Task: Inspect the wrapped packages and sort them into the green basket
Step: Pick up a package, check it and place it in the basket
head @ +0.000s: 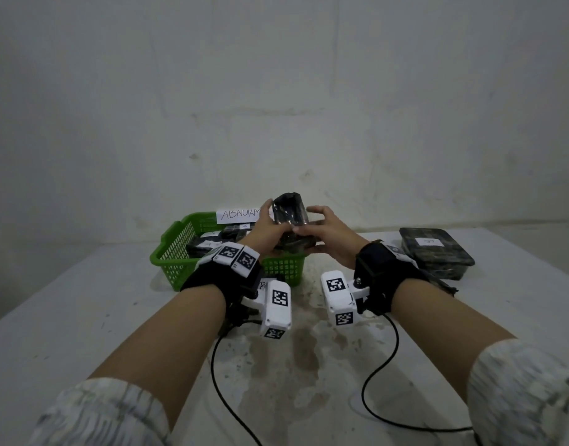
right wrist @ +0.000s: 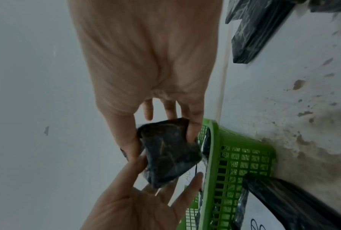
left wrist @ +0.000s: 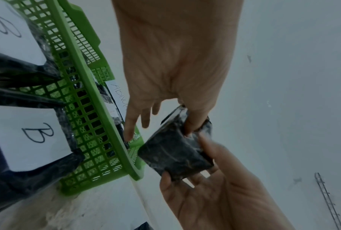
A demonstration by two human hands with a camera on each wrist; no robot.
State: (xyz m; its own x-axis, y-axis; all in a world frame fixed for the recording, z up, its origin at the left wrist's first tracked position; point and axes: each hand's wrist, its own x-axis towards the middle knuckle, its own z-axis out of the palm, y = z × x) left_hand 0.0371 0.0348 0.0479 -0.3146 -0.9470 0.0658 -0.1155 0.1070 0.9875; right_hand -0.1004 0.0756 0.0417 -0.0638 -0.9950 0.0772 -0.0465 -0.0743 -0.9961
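Observation:
A black plastic-wrapped package (head: 289, 214) (left wrist: 175, 155) (right wrist: 169, 155) is held upright in the air over the right end of the green basket (head: 177, 230) (left wrist: 99, 109) (right wrist: 244, 155). My left hand (head: 264, 222) (left wrist: 175, 62) grips its left side, with the thumb on its face. My right hand (head: 325, 235) (right wrist: 146, 62) pinches its lower right part between thumb and fingers. Several black wrapped packages with white labels lie inside the basket. A paper sign (head: 241, 215) stands on its far rim.
A larger black wrapped package with a white label (head: 437, 252) (right wrist: 254, 31) lies on the table at the right. Black packages labelled B (left wrist: 37, 132) sit against the basket's near wall. Two black cables (head: 218, 381) trail across the stained white table towards me.

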